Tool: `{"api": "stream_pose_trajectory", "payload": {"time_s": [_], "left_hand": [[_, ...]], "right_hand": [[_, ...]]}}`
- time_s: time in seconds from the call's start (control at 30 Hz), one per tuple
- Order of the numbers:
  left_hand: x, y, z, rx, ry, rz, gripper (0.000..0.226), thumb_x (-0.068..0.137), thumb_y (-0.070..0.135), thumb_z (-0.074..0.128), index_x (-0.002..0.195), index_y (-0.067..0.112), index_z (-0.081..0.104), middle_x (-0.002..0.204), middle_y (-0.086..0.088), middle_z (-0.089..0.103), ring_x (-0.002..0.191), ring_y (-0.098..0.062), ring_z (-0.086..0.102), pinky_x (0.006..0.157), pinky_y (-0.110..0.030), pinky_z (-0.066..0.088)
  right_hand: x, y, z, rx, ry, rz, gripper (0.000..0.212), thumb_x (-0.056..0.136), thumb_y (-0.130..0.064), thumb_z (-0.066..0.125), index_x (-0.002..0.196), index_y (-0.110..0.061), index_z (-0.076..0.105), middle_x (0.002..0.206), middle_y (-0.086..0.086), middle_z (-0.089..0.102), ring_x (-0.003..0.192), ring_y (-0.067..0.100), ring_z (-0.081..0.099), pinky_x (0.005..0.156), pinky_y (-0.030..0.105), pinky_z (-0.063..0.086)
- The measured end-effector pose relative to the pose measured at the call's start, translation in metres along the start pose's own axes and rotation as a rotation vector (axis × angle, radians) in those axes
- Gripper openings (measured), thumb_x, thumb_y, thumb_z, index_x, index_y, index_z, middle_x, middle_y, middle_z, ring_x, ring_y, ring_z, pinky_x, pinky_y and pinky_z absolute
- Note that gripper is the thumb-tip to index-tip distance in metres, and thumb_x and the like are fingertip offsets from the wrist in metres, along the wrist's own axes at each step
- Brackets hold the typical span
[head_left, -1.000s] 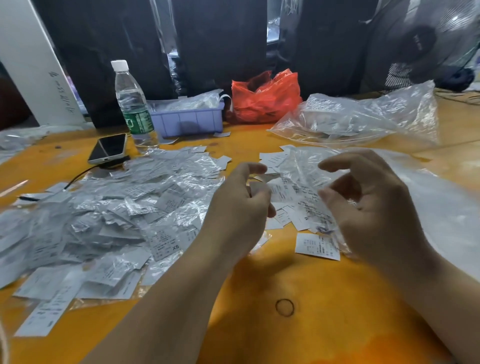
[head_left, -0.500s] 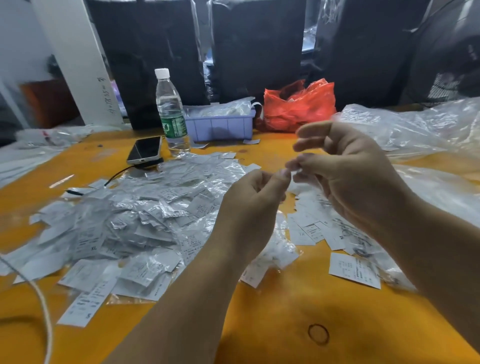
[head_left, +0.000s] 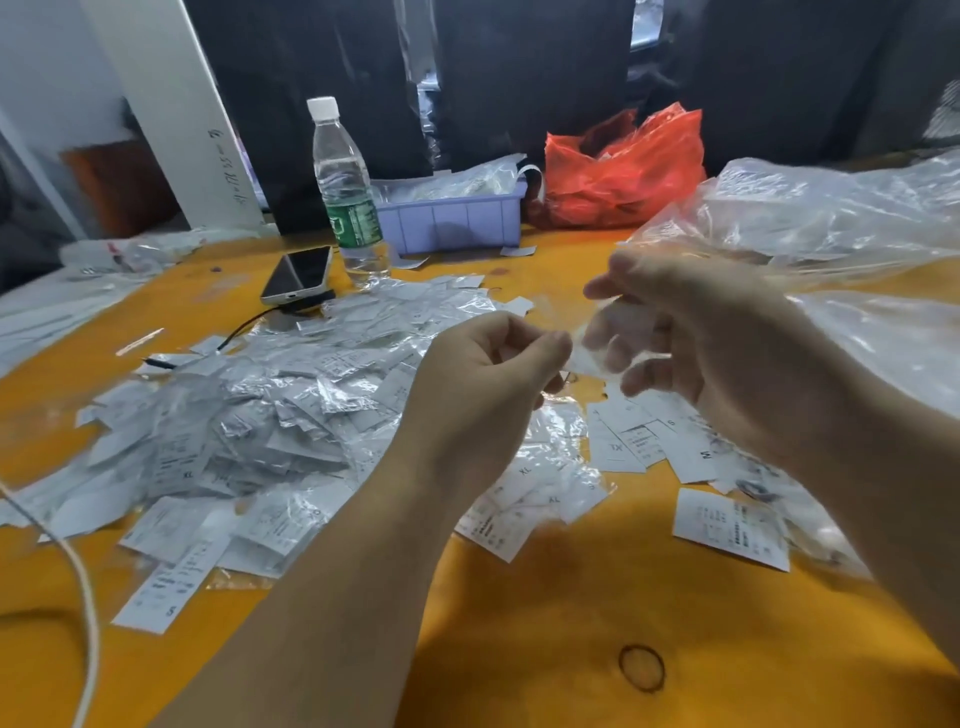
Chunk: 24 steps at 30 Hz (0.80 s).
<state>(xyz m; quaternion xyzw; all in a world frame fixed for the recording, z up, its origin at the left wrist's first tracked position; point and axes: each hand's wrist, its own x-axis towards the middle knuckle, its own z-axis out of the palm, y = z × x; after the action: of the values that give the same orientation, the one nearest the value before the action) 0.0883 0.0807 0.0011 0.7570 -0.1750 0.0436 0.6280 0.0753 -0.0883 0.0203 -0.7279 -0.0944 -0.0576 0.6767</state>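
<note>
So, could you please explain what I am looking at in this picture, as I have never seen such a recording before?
There is no machine here. A person wears one wide-angle camera on the head, looking forward and down, so you see their own two arms. The left hand and the right hand pinch a small clear bag between them; it is blurred, so I cannot tell what is in it. On the orange table a heap of bagged paper tags lies on the left and loose size tags lie on the right. Behind them are a water bottle, a phone, a lilac bin, a red bag and large clear bags.
</note>
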Motion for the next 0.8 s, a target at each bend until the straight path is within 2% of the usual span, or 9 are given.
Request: {"api": "stream_pose_trajectory", "payload": {"time_s": [0.07, 0.13, 0.17, 0.27, 0.37, 0.47, 0.57, 0.7, 0.8], "left_hand": [[-0.0012, 0.0001, 0.0001, 0.0, 0.003, 0.01, 0.019, 0.089, 0.027, 0.068, 0.075, 0.014, 0.066, 0.062, 0.005, 0.064, 0.058, -0.006, 0.055, 0.058, -0.021, 0.045], [-0.0015, 0.0002, -0.0003, -0.004, 0.0, 0.013, 0.02, 0.088, 0.029, 0.069, 0.077, 0.012, 0.067, 0.062, 0.006, 0.063, 0.058, -0.006, 0.055, 0.059, -0.021, 0.044], [-0.0012, 0.0004, -0.001, -0.015, 0.002, 0.011, 0.021, 0.089, 0.029, 0.069, 0.077, 0.012, 0.067, 0.062, 0.006, 0.063, 0.058, -0.005, 0.056, 0.059, -0.02, 0.045], [0.0001, 0.0014, -0.0046, -0.062, 0.037, 0.014, 0.025, 0.094, 0.029, 0.062, 0.075, 0.014, 0.065, 0.062, 0.006, 0.064, 0.058, -0.006, 0.056, 0.055, -0.017, 0.047], [0.001, 0.001, -0.0075, -0.111, 0.107, 0.026, 0.019, 0.098, 0.02, 0.055, 0.085, 0.014, 0.068, 0.066, 0.005, 0.068, 0.059, -0.008, 0.057, 0.056, -0.019, 0.05], [0.0003, 0.0028, -0.0066, -0.131, 0.124, 0.033, 0.018, 0.1, 0.012, 0.05, 0.106, 0.021, 0.065, 0.07, 0.006, 0.07, 0.06, -0.007, 0.058, 0.056, -0.02, 0.052], [-0.0003, 0.0031, -0.0053, -0.144, 0.111, 0.032, 0.024, 0.101, 0.01, 0.049, 0.116, 0.027, 0.056, 0.075, 0.007, 0.072, 0.062, -0.007, 0.06, 0.058, -0.022, 0.054], [-0.001, 0.0029, -0.0046, -0.1, 0.083, 0.008, 0.018, 0.096, 0.006, 0.054, 0.101, 0.02, 0.065, 0.078, 0.002, 0.073, 0.067, -0.008, 0.062, 0.061, -0.024, 0.056], [-0.0022, 0.0033, -0.0032, -0.056, 0.049, -0.016, 0.019, 0.091, 0.002, 0.056, 0.09, 0.018, 0.067, 0.074, 0.005, 0.069, 0.064, -0.008, 0.061, 0.061, -0.024, 0.055]], "right_hand": [[-0.0014, 0.0002, 0.0015, -0.131, -0.09, -0.001, 0.039, 0.078, -0.048, 0.072, 0.093, -0.012, 0.071, 0.076, 0.002, 0.066, 0.065, 0.011, 0.058, 0.057, 0.025, 0.049], [-0.0043, 0.0008, 0.0035, -0.166, -0.128, -0.03, 0.035, 0.072, -0.037, 0.073, 0.092, -0.009, 0.074, 0.076, 0.011, 0.065, 0.062, 0.01, 0.054, 0.055, 0.021, 0.046], [-0.0051, 0.0012, 0.004, -0.161, -0.114, -0.041, 0.029, 0.073, -0.031, 0.074, 0.09, -0.008, 0.074, 0.072, 0.012, 0.065, 0.06, 0.011, 0.053, 0.053, 0.021, 0.045], [-0.0023, 0.0033, 0.0011, -0.087, 0.031, -0.018, 0.006, 0.081, -0.014, 0.072, 0.081, -0.009, 0.072, 0.06, 0.002, 0.06, 0.054, 0.011, 0.05, 0.051, 0.023, 0.044], [0.0015, 0.0035, -0.001, 0.023, 0.12, 0.028, 0.011, 0.085, -0.013, 0.068, 0.076, -0.008, 0.066, 0.057, -0.002, 0.055, 0.051, 0.01, 0.047, 0.049, 0.023, 0.043], [0.0007, 0.0029, 0.0007, 0.128, 0.086, 0.041, 0.025, 0.088, -0.016, 0.065, 0.063, -0.015, 0.063, 0.061, 0.001, 0.055, 0.051, 0.011, 0.047, 0.05, 0.025, 0.043], [0.0007, 0.0036, 0.0009, 0.202, 0.068, 0.039, 0.026, 0.088, -0.016, 0.064, 0.062, -0.015, 0.061, 0.063, 0.002, 0.057, 0.051, 0.011, 0.05, 0.05, 0.025, 0.045], [0.0023, 0.0059, 0.0005, 0.221, 0.043, 0.042, 0.018, 0.088, -0.014, 0.064, 0.069, -0.013, 0.062, 0.069, 0.004, 0.063, 0.059, 0.013, 0.058, 0.054, 0.027, 0.051], [0.0018, 0.0072, 0.0022, 0.2, 0.009, 0.018, 0.026, 0.085, -0.014, 0.067, 0.06, -0.018, 0.065, 0.067, 0.006, 0.067, 0.062, 0.015, 0.061, 0.056, 0.027, 0.054]]}}
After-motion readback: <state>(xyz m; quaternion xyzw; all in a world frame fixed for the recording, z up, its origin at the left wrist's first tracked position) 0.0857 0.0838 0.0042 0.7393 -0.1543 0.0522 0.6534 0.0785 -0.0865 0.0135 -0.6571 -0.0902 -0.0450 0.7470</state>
